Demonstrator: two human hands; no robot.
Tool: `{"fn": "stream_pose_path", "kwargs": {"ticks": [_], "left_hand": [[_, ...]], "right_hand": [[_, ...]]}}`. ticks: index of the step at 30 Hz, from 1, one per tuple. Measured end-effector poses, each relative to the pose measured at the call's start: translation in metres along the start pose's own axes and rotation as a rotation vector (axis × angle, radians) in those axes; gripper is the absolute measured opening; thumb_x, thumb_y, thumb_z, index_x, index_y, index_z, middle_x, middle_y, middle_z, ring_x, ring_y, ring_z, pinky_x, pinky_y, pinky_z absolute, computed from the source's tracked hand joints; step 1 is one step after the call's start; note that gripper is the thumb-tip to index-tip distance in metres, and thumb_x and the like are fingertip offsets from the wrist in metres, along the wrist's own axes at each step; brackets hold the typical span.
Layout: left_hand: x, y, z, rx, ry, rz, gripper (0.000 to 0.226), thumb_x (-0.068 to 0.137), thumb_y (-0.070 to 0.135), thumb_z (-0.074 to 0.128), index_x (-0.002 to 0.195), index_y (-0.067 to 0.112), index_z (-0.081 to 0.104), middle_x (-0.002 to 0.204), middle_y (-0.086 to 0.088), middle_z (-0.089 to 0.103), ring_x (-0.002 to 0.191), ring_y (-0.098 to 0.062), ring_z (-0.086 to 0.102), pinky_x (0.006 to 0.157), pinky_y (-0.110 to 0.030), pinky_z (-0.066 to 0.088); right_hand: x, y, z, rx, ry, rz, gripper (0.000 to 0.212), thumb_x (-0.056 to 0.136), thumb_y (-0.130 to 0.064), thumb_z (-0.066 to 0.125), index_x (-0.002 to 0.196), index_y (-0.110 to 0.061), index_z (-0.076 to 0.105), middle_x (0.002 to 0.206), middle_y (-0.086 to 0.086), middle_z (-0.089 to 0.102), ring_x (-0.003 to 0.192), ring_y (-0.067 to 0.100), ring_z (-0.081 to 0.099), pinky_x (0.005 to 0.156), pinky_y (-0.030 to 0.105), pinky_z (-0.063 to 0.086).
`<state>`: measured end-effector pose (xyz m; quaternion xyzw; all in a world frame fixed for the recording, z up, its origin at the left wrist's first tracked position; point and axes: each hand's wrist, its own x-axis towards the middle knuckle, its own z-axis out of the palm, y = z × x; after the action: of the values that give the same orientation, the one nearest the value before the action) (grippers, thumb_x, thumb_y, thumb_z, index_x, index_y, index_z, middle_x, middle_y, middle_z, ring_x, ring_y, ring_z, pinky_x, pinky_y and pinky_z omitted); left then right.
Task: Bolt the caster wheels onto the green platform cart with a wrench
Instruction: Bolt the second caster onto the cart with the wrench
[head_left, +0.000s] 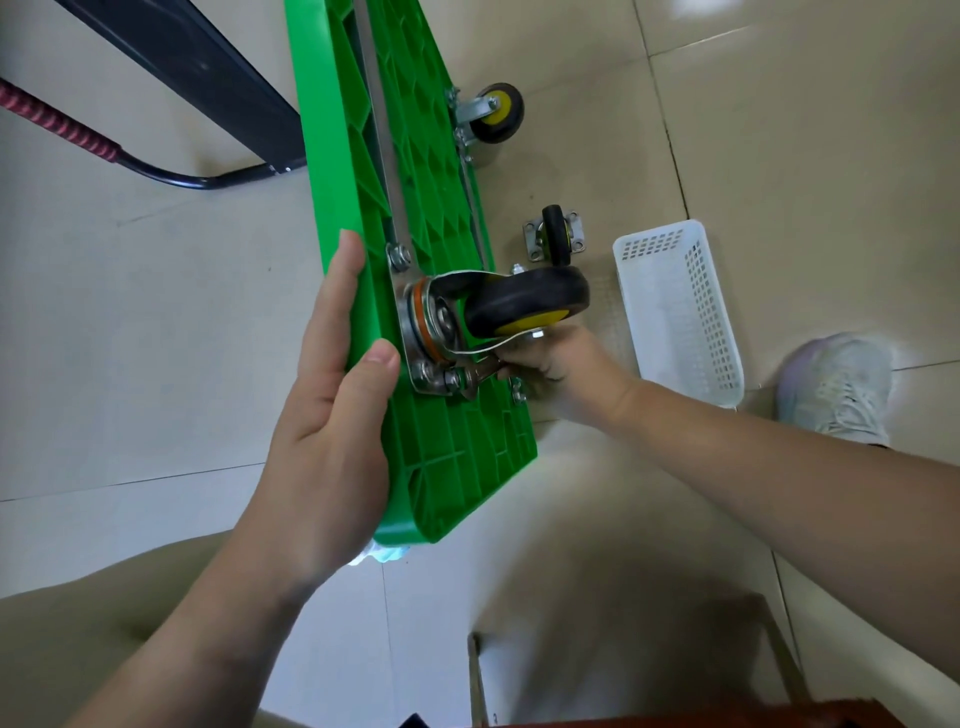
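Note:
The green platform cart (447, 441) stands on its long edge on the floor, ribbed underside facing right. My left hand (332, 395) presses flat against its upper edge, fingers straight, thumb on the rim. A swivel caster (524, 301) with a black wheel and yellow hub sits on its steel plate at the cart's near corner. My right hand (550, 364) grips a wrench (475, 376) whose jaw is on a bolt at the plate's lower corner. Another caster (493, 111) is mounted at the far end. A loose caster (555, 234) lies on the floor.
A white perforated plastic basket (680, 312) lies on the tiled floor right of the cart. My shoe (836, 384) is beside it. The black cart handle (171, 176) with a red grip runs at the upper left. A wooden stool edge (701, 719) shows at the bottom.

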<state>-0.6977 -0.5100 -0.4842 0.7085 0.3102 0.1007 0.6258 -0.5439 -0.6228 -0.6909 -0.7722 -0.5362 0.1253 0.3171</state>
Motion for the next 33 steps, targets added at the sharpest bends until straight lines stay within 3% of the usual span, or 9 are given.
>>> {"fn": "stream_pose_path", "kwargs": {"ticks": [4, 10, 15, 18, 21, 23, 26, 30, 33], "left_hand": [[0.0, -0.001, 0.0, 0.011, 0.013, 0.0, 0.061, 0.098, 0.022, 0.039, 0.147, 0.057, 0.036, 0.157, 0.026, 0.044, 0.144, -0.002, 0.044, 0.119, -0.042, 0.039], [0.001, -0.002, 0.0, 0.032, 0.044, -0.007, 0.06, 0.096, 0.024, 0.04, 0.143, 0.063, 0.039, 0.156, 0.027, 0.045, 0.144, -0.003, 0.045, 0.12, -0.045, 0.038], [0.001, -0.002, 0.0, 0.05, 0.067, -0.012, 0.061, 0.096, 0.026, 0.041, 0.142, 0.066, 0.041, 0.158, 0.026, 0.041, 0.146, -0.004, 0.042, 0.121, -0.047, 0.036], [0.0, -0.001, 0.0, 0.068, 0.087, -0.022, 0.06, 0.095, 0.028, 0.042, 0.14, 0.067, 0.041, 0.158, 0.029, 0.04, 0.146, -0.001, 0.04, 0.122, -0.045, 0.034], [-0.001, 0.005, 0.004, 0.117, 0.106, -0.036, 0.059, 0.098, 0.029, 0.044, 0.143, 0.067, 0.038, 0.156, 0.035, 0.037, 0.143, 0.009, 0.037, 0.123, -0.036, 0.032], [-0.002, 0.007, 0.006, 0.164, 0.119, -0.047, 0.059, 0.107, 0.021, 0.043, 0.15, 0.06, 0.035, 0.157, 0.036, 0.034, 0.141, 0.016, 0.034, 0.123, -0.03, 0.03], [-0.002, 0.008, 0.005, 0.189, 0.114, -0.052, 0.059, 0.107, 0.022, 0.043, 0.153, 0.058, 0.032, 0.158, 0.035, 0.032, 0.143, 0.014, 0.032, 0.126, -0.034, 0.027], [-0.001, 0.006, 0.002, 0.213, 0.119, -0.054, 0.065, 0.094, 0.036, 0.04, 0.154, 0.058, 0.031, 0.158, 0.037, 0.03, 0.144, 0.016, 0.028, 0.128, -0.036, 0.024], [-0.001, 0.006, 0.002, 0.218, 0.114, -0.047, 0.064, 0.095, 0.037, 0.039, 0.154, 0.058, 0.031, 0.158, 0.039, 0.029, 0.144, 0.017, 0.027, 0.128, -0.036, 0.024]], "right_hand": [[0.0, -0.022, -0.009, 0.315, -0.015, 0.007, 0.021, 0.085, 0.003, 0.07, 0.102, -0.006, 0.077, 0.089, 0.005, 0.074, 0.082, 0.019, 0.069, 0.078, 0.028, 0.055], [-0.009, -0.028, -0.007, 0.424, -0.072, 0.107, 0.025, 0.087, 0.002, 0.07, 0.108, -0.009, 0.077, 0.087, -0.013, 0.065, 0.083, -0.001, 0.058, 0.08, 0.008, 0.039], [-0.023, -0.044, -0.005, 0.445, -0.093, 0.228, 0.025, 0.092, -0.005, 0.067, 0.116, -0.004, 0.073, 0.095, 0.005, 0.076, 0.085, 0.016, 0.068, 0.079, 0.024, 0.05], [-0.025, -0.048, -0.01, 0.481, -0.119, 0.352, 0.023, 0.094, -0.002, 0.063, 0.116, 0.002, 0.071, 0.1, 0.013, 0.074, 0.086, 0.015, 0.064, 0.084, 0.017, 0.046], [-0.025, -0.052, -0.011, 0.494, -0.166, 0.469, 0.018, 0.096, -0.002, 0.061, 0.108, 0.004, 0.073, 0.1, 0.017, 0.07, 0.083, 0.012, 0.059, 0.081, 0.019, 0.046], [-0.024, -0.052, -0.01, 0.522, -0.1, 0.573, 0.013, 0.094, 0.005, 0.06, 0.094, 0.007, 0.073, 0.097, 0.018, 0.062, 0.076, 0.015, 0.057, 0.074, 0.022, 0.048], [-0.016, -0.052, -0.014, 0.618, -0.146, 0.638, 0.015, 0.093, 0.005, 0.062, 0.089, 0.0, 0.076, 0.09, 0.01, 0.065, 0.076, 0.016, 0.059, 0.082, 0.029, 0.048], [-0.013, -0.057, -0.02, 0.548, -0.186, 0.602, 0.02, 0.095, 0.01, 0.056, 0.11, 0.019, 0.065, 0.083, 0.006, 0.063, 0.058, 0.002, 0.059, 0.067, 0.011, 0.052], [-0.024, -0.063, -0.022, 0.453, -0.205, 0.559, 0.021, 0.097, 0.006, 0.055, 0.112, 0.013, 0.067, 0.085, 0.0, 0.061, 0.065, 0.002, 0.056, 0.069, 0.005, 0.047]]}}
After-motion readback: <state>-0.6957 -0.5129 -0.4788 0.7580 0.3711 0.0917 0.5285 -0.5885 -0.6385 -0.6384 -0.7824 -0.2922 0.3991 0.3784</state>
